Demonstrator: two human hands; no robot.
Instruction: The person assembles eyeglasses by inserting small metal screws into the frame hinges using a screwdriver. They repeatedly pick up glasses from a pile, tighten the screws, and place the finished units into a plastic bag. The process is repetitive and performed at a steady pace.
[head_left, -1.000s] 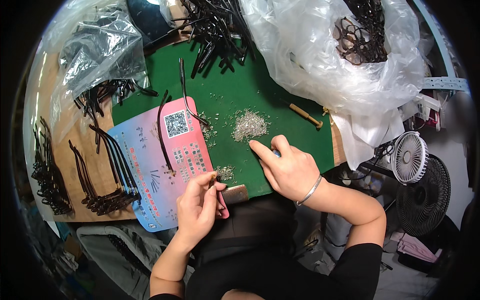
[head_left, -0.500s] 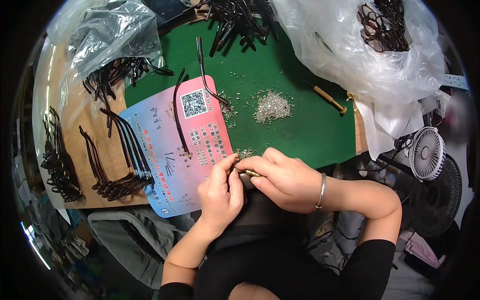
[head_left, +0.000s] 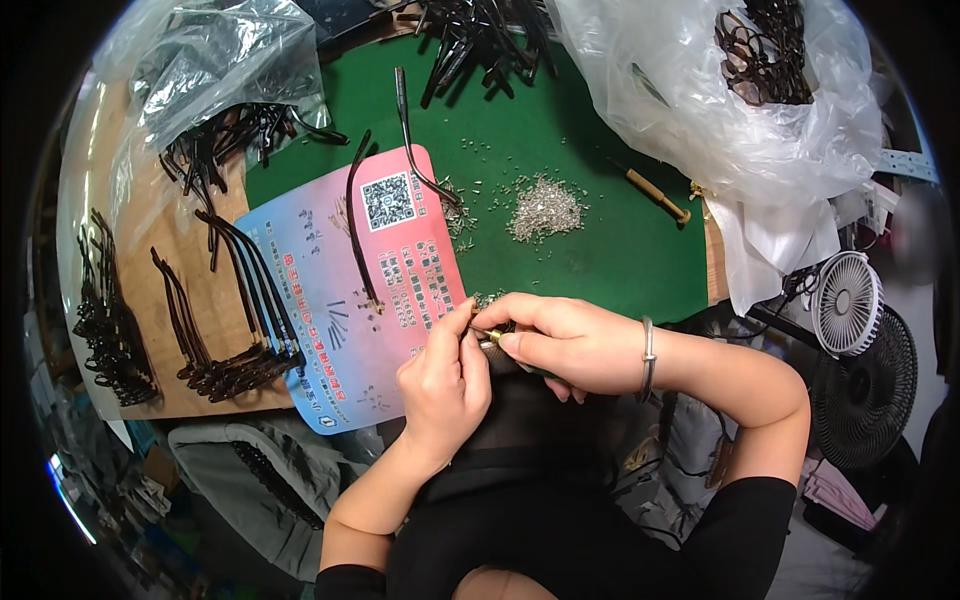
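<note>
My left hand and my right hand meet at the near edge of the green mat. Their fingertips pinch together on a small brass-tipped tool, most of which the fingers hide. A thin bracelet sits on my right wrist. A heap of tiny silver screws lies on the mat beyond the hands. Left of it is a pink and blue printed card with two black glasses arms lying across it.
A wooden-handled screwdriver lies right of the screws. Clear plastic bags with dark frames stand at the back right and back left. Rows of black arms lie on the wooden board at left. A small white fan stands at right.
My right hand has come back from the screw heap to my left hand. Both hands now pinch together at the mat's near edge. The view has shifted slightly.
</note>
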